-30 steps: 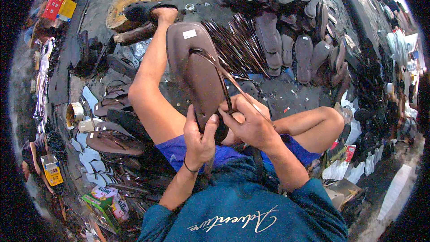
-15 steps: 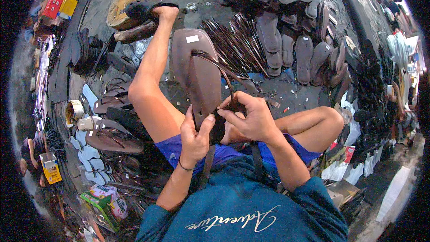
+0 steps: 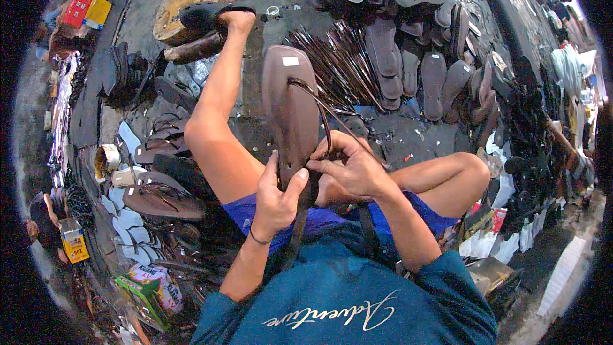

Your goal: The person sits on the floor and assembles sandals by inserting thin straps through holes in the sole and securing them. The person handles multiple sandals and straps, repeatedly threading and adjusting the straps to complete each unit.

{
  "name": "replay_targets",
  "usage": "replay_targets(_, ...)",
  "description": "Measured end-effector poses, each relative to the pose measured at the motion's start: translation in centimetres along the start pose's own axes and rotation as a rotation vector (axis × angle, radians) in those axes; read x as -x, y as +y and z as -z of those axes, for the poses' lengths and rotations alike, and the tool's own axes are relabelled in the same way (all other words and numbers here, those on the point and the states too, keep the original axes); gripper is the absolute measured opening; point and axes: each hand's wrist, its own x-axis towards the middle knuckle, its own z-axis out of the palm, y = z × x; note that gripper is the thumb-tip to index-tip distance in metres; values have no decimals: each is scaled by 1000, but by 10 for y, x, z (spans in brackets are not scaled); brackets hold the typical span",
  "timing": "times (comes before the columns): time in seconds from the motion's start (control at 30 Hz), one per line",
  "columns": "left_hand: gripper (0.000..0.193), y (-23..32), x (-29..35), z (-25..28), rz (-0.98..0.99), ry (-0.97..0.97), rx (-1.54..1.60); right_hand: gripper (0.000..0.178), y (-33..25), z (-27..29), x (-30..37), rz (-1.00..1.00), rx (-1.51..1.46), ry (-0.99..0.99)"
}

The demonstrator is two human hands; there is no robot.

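Observation:
A brown flip-flop sole (image 3: 287,108) with a small white label at its toe end points away from me. My left hand (image 3: 278,201) grips the heel end, thumb on the top face and fingers along the left edge. From the toe hole rises a dark brown thong strap (image 3: 327,115), which loops toward my right hand (image 3: 355,169). That hand is closed in a pinch on the strap at the sole's right edge, close to a small side hole. The pinched strap end is mostly hidden by the fingers.
Beyond the sole lies a fan of loose dark straps (image 3: 338,61). Brown soles (image 3: 434,83) are heaped at the far right. Strapped flip-flops (image 3: 163,197) lie at my left, near a green box (image 3: 143,297). A round wooden block (image 3: 191,3) stands at the far left.
The flip-flop sole has swung slightly to the right and stands a little more upright. My right hand stays at its edge, still pinching the strap, with its fingers slightly shifted.

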Motion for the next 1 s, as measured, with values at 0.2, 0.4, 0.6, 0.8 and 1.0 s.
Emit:
replay_targets(0.2, 42, 2, -10, 50, -315, -154, -800, 32, -13, 17, 0, 274, 173, 448)
replay_targets(0.4, 40, 16, 10, 86, 31, 0, -432, 37, 7, 42, 4, -211, -928, 527)
replay_targets(0.6, 24, -1, 26, 67, -41, 504, -8, 19, 7, -13, 18, 223, 254, 256)
replay_targets(0.8, 40, 12, 27, 42, 59, 147, -160, 23, -16, -38, 41, 209, 386, 65)
replay_targets(1.0, 63, 3, 29, 40, 134, -36, -161, 15, -8, -30, 53, 214, 373, 94)
